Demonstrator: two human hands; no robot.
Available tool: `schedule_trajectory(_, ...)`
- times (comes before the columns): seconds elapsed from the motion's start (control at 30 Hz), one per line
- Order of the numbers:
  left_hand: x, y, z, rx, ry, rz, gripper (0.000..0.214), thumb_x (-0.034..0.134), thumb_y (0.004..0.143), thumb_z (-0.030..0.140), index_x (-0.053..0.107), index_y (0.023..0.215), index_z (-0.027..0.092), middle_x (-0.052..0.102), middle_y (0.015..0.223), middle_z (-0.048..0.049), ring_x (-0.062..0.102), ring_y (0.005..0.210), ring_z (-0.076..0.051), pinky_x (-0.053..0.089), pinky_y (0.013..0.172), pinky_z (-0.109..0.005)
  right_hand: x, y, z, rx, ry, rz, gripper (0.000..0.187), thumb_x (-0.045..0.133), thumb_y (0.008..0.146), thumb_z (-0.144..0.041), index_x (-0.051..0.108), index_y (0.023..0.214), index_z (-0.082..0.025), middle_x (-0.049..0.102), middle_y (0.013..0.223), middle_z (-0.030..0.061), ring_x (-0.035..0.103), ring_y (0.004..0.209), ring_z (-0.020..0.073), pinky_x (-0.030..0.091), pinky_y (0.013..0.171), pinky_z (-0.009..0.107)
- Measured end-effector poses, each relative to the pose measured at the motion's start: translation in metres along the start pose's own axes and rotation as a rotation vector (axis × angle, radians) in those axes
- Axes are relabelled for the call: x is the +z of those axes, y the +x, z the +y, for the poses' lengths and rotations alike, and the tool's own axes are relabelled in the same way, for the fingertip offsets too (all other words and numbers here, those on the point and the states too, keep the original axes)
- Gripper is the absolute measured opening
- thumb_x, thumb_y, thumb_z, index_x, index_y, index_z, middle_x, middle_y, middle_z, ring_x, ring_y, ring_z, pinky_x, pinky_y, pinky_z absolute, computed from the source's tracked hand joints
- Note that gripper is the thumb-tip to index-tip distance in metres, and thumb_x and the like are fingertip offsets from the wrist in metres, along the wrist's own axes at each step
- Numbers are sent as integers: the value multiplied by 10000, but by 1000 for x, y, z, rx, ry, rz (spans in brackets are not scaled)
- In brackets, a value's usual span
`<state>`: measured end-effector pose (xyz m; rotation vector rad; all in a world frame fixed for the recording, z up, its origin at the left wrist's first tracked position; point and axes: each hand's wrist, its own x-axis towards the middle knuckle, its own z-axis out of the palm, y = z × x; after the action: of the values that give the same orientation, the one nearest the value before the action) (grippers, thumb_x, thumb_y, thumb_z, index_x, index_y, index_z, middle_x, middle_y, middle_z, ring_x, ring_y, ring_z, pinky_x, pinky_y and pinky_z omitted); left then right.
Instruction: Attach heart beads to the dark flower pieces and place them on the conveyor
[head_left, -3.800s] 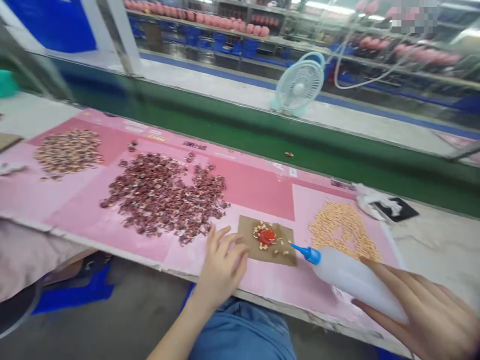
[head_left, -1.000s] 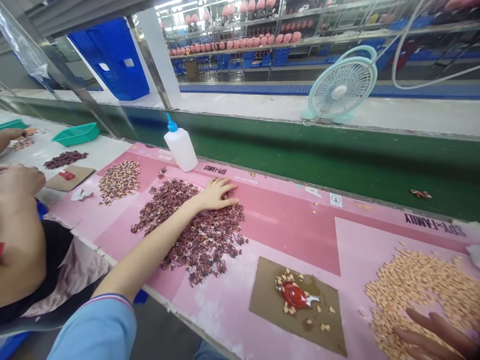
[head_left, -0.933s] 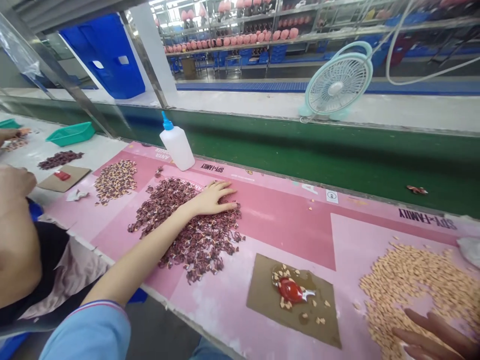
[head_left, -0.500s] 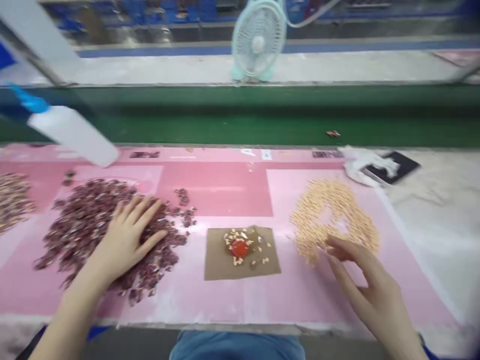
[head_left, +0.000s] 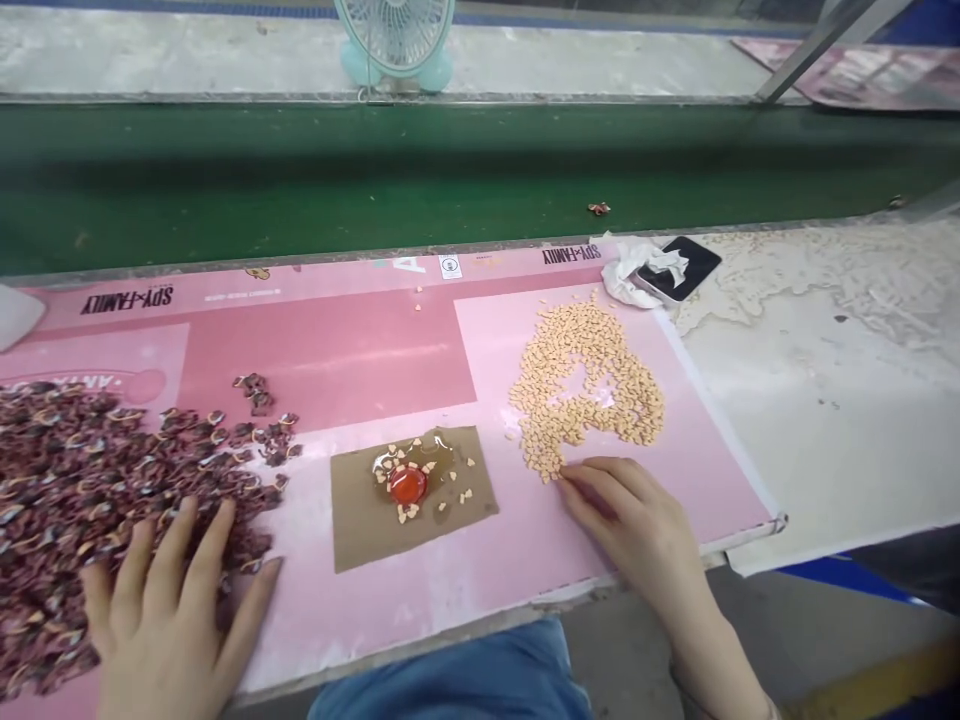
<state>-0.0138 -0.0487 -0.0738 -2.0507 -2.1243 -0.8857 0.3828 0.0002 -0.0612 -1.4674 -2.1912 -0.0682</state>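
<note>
My left hand [head_left: 169, 610] is spread over a wide pile of small dark purple-red pieces [head_left: 52, 480] with pale curved edges, its fingers apart. Over on the right, my right hand [head_left: 637, 520] pinches at the near edge of a spread of small tan chips [head_left: 577, 370]; what lies between its fingertips is too small to make out. Between the hands lies a brown rectangular sheet [head_left: 352, 540]. On it, a glossy red round blob [head_left: 408, 485] sits in a clear wet patch, with several tan chips around and on it.
A pink printed mat [head_left: 330, 360] covers the table. Crumpled white tissue [head_left: 630, 270] lies against a black flat device [head_left: 694, 265]. Behind runs a green channel [head_left: 300, 200] with a small scrap in it. A mint fan [head_left: 397, 40] stands beyond. A white bottle's end [head_left: 16, 315] shows at left.
The view has swung to the right, so the scene shifts left. My right thumb and fingers have closed together at the tan chips' near edge. My left hand stays spread on the dark pile.
</note>
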Motion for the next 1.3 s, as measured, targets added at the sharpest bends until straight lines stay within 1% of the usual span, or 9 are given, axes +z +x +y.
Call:
schedule_trajectory(0.13, 4, 16, -10, 149, -5, 46, 779, 654, 819, 426, 412, 1549, 551, 384, 1613, 223, 408, 1523, -428, 164, 1319, -655, -3, 7, 4, -99, -85, -48, 137, 555, 1045, -181, 666, 964, -187, 738, 872, 40, 694, 784, 183, 537, 687, 310)
schedule_trajectory(0.23, -6, 13, 0, 185, 35, 112, 799, 741, 839, 348, 449, 1575, 456, 553, 1576, 43, 515, 1437, -410, 216, 1299, -634, -6, 9, 4, -137, -79, -40, 152, 535, 1058, -212, 653, 966, -186, 728, 857, 45, 693, 773, 198, 543, 697, 331)
schedule_trajectory(0.3, -17, 7, 22, 191, 29, 149, 737, 757, 848, 253, 533, 1538, 384, 741, 1307, -68, 658, 1219, -371, 397, 1189, -610, -9, 13, -6, -115, 33, -8, 129, 548, 1052, -227, 652, 978, -207, 723, 850, 43, 692, 746, 191, 555, 678, 326)
schedule_trajectory(0.4, -25, 3, 71, 201, -175, 6, 350, 669, 900, 151, 687, 1215, 302, 766, 858, -47, 702, 806, -259, 610, 812, -435, -14, 24, -37, -132, 300, -32, 104, 591, 996, -151, 652, 1002, -235, 721, 831, 37, 703, 708, 174, 572, 628, 297)
schedule_trajectory(0.5, -17, 8, 112, 199, -453, -155, 135, 597, 951, 138, 627, 998, 260, 747, 749, -18, 686, 653, -191, 610, 621, -338, -13, 37, -77, -272, 549, -102, 150, 601, 959, -87, 643, 1017, -219, 730, 786, 27, 714, 670, 155, 591, 603, 255)
schedule_trajectory(0.57, -10, 11, 124, 181, -536, -139, 145, 568, 956, 109, 599, 990, 246, 746, 739, -12, 682, 625, -168, 620, 621, -315, -10, 43, -98, -288, 643, -98, 163, 589, 959, -73, 651, 1011, -215, 736, 760, 14, 710, 640, 144, 604, 598, 238)
schedule_trajectory(1.03, 3, 7, 115, 118, -610, -85, 244, 558, 814, 11, 575, 876, 246, 690, 684, 15, 605, 562, -143, 597, 581, -308, 10, 44, -123, -111, 726, -95, 176, 601, 940, -59, 686, 943, -212, 736, 761, 5, 706, 659, 127, 616, 639, 215)
schedule_trajectory(1.2, 3, 5, 112, 145, -581, -134, 219, 562, 876, 31, 575, 931, 243, 718, 731, 9, 632, 618, -147, 588, 638, -313, 9, 46, -121, -106, 725, -98, 205, 607, 913, -42, 682, 915, -233, 734, 736, -2, 699, 617, 135, 608, 598, 226)
schedule_trajectory(1.3, -3, 4, 94, 189, -405, -149, 160, 573, 946, 108, 613, 990, 256, 744, 787, -10, 651, 707, -193, 556, 732, -386, 7, 48, -112, -95, 632, -53, 213, 624, 910, -37, 682, 936, -241, 741, 758, 9, 710, 628, 147, 611, 598, 245)
